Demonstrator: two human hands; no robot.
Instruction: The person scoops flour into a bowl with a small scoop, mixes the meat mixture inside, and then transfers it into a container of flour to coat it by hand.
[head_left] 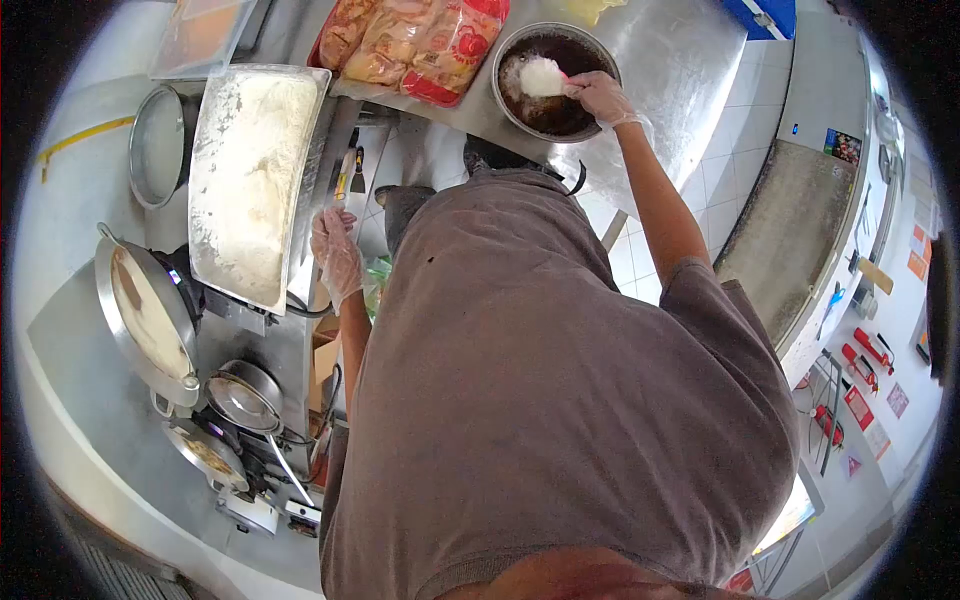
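Note:
My right hand, in a clear plastic glove, is closed on the red end of a scoop heaped with white powder. The scoop's shape is mostly hidden under the powder. It hangs over a round metal bowl of dark brown contents, with white patches on the left side. My left hand, also gloved, hangs low beside the long metal tray of white flour. Its fingers are loosely bent and apart, with nothing seen in them.
Packs of raw chicken lie in a red tray left of the bowl, on the steel table. At left stand a wide wok, a strainer and a smaller pan. A scraper lies beyond my left hand.

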